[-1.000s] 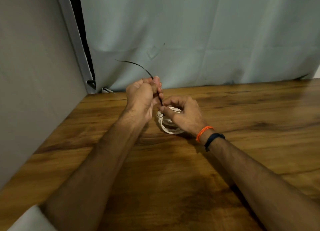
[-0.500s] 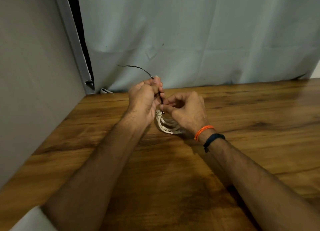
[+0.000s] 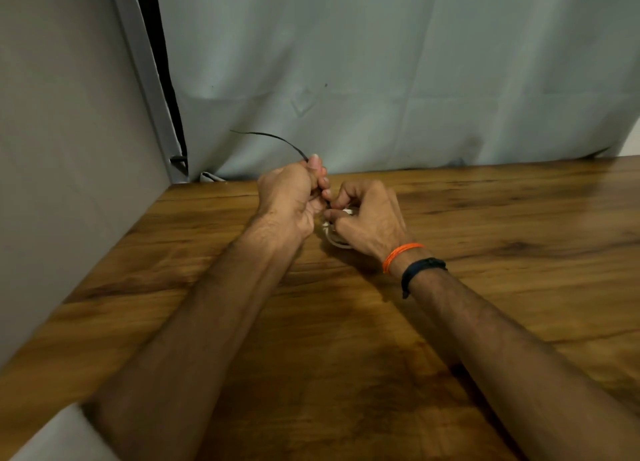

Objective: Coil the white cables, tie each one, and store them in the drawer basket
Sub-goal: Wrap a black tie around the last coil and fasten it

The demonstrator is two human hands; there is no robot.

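A coiled white cable [image 3: 335, 239] lies on the wooden table [image 3: 502, 253], mostly hidden under my right hand [image 3: 367, 218], which grips it from above. My left hand [image 3: 294, 194] is closed around a thin black tie [image 3: 277, 138]. The tie's free tail curves up and to the left out of my fist; its lower end runs down to the coil between my two hands. The drawer basket is not in view.
A pale curtain [image 3: 415, 80] hangs along the table's far edge. A grey wall panel [image 3: 69, 149] bounds the table on the left. Orange and dark bands circle my right wrist [image 3: 412, 263].
My right hand has closed further over the coil, hiding more of it. The tie's tail above my left fist has dropped lower and pointed more to the left.
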